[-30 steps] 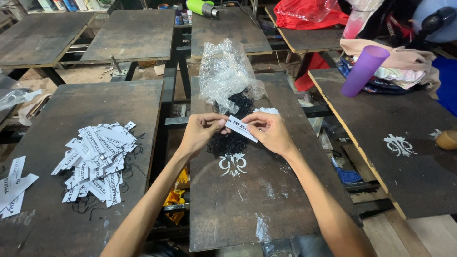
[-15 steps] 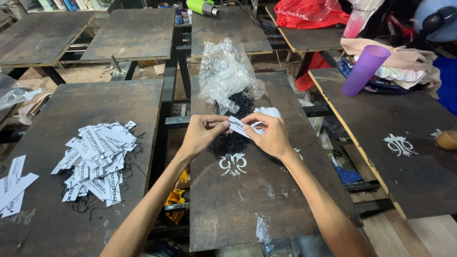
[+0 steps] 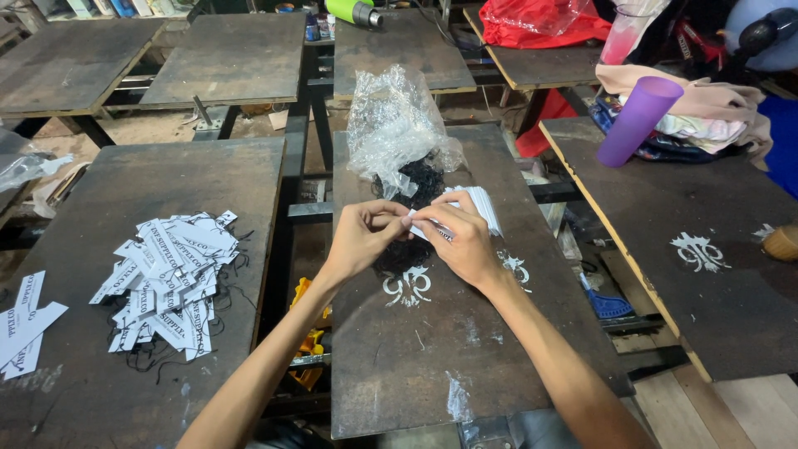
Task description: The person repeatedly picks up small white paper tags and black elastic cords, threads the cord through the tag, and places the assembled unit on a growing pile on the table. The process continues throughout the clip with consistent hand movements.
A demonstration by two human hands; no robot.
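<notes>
My left hand (image 3: pixel 363 238) and my right hand (image 3: pixel 461 241) meet over the middle dark wooden board (image 3: pixel 432 349). Together they pinch a small white paper tag (image 3: pixel 422 230) between the fingertips. Under the hands lies a clump of black strings (image 3: pixel 416 187), and a stack of white tags (image 3: pixel 484 206) lies just beyond my right hand. A crumpled clear plastic bag (image 3: pixel 397 129) sits behind the strings. On the left board a heap of printed white tags with black strings (image 3: pixel 166 278) lies apart from both hands.
Several dark boards on metal frames stand around, with gaps between them. A purple cylinder (image 3: pixel 635 121) leans on folded cloth at the right. A red bag (image 3: pixel 540 21) and a green bottle (image 3: pixel 353 11) lie at the back. Loose tags (image 3: pixel 25 320) lie at the far left.
Both hands have drawn closer together around the tag; it was held flat and visible a second ago and is now mostly hidden by the fingers.
</notes>
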